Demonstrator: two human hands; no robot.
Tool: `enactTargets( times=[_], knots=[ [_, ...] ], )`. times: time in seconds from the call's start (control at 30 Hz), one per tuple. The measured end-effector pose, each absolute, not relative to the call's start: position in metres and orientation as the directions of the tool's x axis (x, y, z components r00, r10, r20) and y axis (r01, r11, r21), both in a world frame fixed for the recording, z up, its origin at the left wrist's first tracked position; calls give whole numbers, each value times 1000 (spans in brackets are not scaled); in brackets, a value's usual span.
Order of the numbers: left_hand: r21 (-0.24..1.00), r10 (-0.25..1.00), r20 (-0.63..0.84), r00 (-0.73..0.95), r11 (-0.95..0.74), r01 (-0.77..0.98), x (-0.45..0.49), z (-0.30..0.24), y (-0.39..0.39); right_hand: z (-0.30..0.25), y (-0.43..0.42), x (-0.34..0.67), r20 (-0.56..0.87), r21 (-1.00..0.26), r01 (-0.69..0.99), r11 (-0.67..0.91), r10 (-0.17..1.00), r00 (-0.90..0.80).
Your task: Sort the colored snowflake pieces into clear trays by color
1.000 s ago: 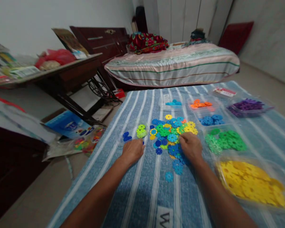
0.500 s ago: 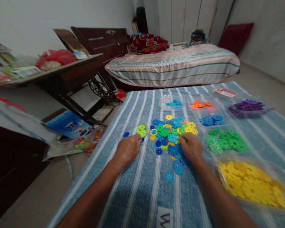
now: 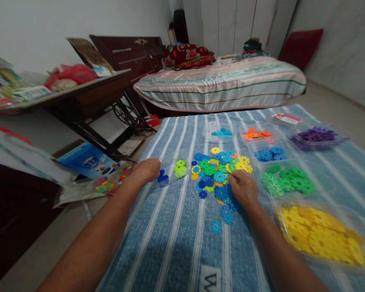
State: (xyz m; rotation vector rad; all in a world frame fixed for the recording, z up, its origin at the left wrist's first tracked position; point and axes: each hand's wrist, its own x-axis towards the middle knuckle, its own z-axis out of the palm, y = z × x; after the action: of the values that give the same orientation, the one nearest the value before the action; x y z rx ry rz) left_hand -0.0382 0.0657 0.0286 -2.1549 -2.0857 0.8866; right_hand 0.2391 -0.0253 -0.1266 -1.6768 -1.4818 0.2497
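On the blue-and-white striped cloth (image 3: 158, 251) before you, a mixed-colour pile of notched plastic discs (image 3: 220, 177) lies unsorted, while yellow discs (image 3: 322, 235), green discs (image 3: 287, 179) and other single-colour lots already sit separately in clear tubs (image 3: 319, 146). Your right hand (image 3: 245, 186) curls at the pile's edge, your left hand (image 3: 149, 169) beside dark blue discs (image 3: 162, 178); whether either grips one cannot be told.

Disc pile (image 3: 220, 177) on cloth (image 3: 182, 235), between trays (image 3: 170, 167)
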Motion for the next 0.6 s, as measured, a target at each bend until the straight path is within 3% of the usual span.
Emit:
enactTargets(
  times=[0.13,0.27,0.43,0.6],
  knots=[
    [-403,968,-240,-78,-26,915,-39,28,63,-127,-25,239,382,-698,712,79,882,276],
    [-284,987,-140,79,-117,952,-29,32,43,-126,-26,239,373,-699,711,75,887,273],
    [-16,912,-237,336,-349,937,-14,18,15,-124,-26,239,362,-701,711,64,890,277],
    [52,862,-336,379,-384,922,0,-9,-2,-124,-27,238,365,-700,711,67,889,275]
  ],
)
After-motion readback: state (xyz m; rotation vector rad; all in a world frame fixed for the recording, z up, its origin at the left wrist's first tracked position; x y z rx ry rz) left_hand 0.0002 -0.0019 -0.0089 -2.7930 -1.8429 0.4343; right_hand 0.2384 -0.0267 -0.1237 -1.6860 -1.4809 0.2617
